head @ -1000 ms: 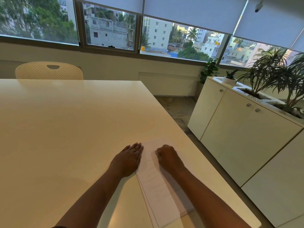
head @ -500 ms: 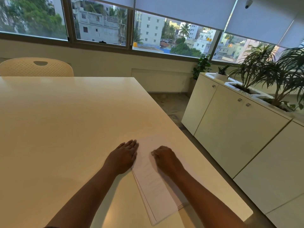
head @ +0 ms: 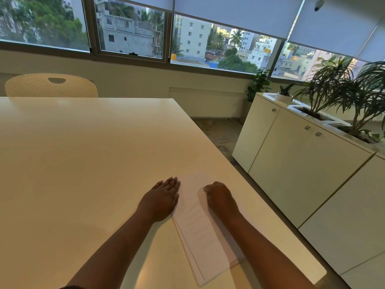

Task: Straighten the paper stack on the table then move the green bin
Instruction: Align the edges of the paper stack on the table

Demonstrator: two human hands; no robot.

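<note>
Near the table's (head: 93,155) right edge lies the paper stack (head: 200,232), its sheets slightly fanned along the left side. The left hand (head: 160,200) rests flat with straight fingers against that side, while the right hand (head: 220,198) presses on top with fingers curled, grasping nothing visible. A perforated chair (head: 51,85) stands at the far side, and a white cabinet (head: 295,163) topped with potted plants (head: 341,94) stands to the right.

my left hand (head: 159,202) flat on the worktop (head: 83,155), fingers straight, against the left edge of the paper stack (head: 200,230). right hand (head: 220,198) curled, knuckles resting on top of the stack. sheets slightly fanned at the near end.
</note>
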